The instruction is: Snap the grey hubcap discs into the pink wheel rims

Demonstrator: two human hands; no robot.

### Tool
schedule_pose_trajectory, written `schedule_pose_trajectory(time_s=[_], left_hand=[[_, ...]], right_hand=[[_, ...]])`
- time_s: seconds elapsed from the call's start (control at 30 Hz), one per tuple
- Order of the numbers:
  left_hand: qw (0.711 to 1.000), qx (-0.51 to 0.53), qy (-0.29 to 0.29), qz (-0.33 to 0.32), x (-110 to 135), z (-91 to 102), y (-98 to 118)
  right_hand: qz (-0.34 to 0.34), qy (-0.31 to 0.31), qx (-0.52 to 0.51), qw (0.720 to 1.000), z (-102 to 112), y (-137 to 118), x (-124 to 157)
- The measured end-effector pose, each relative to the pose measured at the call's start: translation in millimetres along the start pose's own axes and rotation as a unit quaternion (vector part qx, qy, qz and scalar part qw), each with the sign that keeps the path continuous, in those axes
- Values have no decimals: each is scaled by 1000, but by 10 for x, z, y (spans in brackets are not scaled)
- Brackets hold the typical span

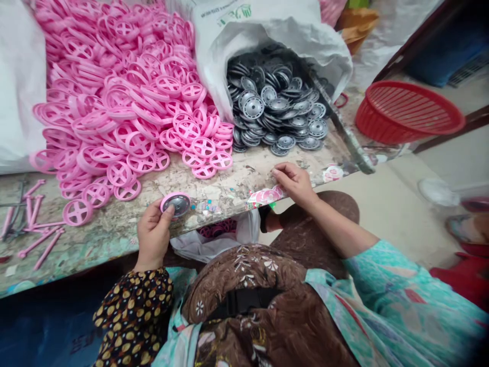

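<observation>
A pink plastic wheel (166, 200) with a grey disc (178, 205) is gripped by the left hand (153, 237) at the tabletop's (237, 179) front edge! The right hand (293, 184) is rested there, open and empty.

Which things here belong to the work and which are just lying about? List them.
Work: left hand holding a pink wheel with grey centre; pink plastic rims; grey plastic discs.
Lying about: red plastic basket; printed scrap; white plastic bag.
</observation>
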State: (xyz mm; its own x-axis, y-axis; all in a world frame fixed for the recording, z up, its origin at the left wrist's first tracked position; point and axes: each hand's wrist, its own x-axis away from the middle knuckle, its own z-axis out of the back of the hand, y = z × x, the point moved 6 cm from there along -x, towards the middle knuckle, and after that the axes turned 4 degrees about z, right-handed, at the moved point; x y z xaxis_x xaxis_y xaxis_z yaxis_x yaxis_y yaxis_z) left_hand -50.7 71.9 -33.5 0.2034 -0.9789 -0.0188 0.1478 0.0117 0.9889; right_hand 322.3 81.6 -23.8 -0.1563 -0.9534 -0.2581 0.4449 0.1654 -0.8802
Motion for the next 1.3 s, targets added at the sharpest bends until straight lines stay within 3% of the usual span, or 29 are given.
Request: schedule_pose_trajectory(time_s=[0.3,1.3], left_hand=[[1000,-24,-9,-9,6,-18,9],[998,-33,-32,-43,-10,-29,-16]], right_hand=[[34,39,-5,999,18,-9,32],[98,53,68,991,-19,25,30]])
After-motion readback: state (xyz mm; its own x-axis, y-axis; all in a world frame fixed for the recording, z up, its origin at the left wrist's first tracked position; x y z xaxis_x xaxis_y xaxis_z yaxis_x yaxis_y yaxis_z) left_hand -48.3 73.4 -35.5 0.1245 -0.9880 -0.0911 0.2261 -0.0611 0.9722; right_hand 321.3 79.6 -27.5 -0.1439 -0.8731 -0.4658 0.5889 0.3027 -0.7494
